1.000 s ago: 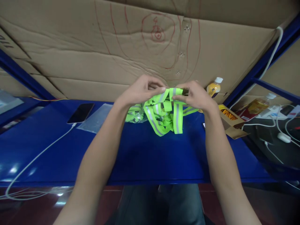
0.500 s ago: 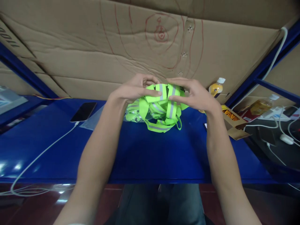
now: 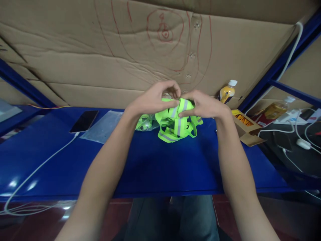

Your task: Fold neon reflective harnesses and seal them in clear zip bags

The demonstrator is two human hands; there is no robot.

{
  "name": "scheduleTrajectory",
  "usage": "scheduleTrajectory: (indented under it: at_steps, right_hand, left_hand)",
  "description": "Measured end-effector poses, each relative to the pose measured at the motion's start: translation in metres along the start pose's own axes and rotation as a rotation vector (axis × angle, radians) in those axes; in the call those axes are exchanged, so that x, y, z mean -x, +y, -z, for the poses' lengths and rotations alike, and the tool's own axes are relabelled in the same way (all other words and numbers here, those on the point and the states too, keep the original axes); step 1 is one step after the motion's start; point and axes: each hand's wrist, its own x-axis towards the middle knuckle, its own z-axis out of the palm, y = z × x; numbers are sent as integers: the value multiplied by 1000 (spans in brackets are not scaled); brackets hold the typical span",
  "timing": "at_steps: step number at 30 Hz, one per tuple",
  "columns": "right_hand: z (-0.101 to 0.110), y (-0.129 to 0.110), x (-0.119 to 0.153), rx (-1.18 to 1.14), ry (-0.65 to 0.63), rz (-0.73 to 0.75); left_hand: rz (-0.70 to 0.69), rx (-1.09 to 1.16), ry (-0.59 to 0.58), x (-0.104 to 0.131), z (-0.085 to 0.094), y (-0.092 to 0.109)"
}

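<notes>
A bundled neon-green reflective strap vest (image 3: pixel 179 128) with silver stripes rises from the blue table, its loops drooping at the front. My left hand (image 3: pixel 152 97) pinches its upper left part, thumb in front and fingers curled behind. From the right, my right hand (image 3: pixel 206 104) grips the top band, with the thumb pressed on the near side. Some fingertips are hidden behind the straps. Beside my left wrist lies a clear bag (image 3: pixel 144 123) with similar green material in it, partly covered by my forearm.
A flat clear plastic bag (image 3: pixel 104 126) and a phone (image 3: pixel 84 121) on a white cable lie to the left. To the right stand a juice bottle (image 3: pixel 227 92) and an open carton (image 3: pixel 245 125) with orange packets. A cardboard wall (image 3: pixel 105 72) closes off the back.
My hands have come closer together at the top of the vest, and its straps are gathered more narrowly. The camera view has shifted slightly; more of the flat bag shows.
</notes>
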Motion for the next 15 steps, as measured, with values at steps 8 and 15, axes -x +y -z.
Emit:
scheduleTrajectory:
  at_steps: [8, 15]
  right_hand:
    - [6, 0, 6, 4, 239, 62]
    - [-8, 3, -4, 24, 162, 63]
  left_hand:
    - [178, -169, 92, 5, 7, 7]
    - [92, -233, 194, -7, -28, 10]
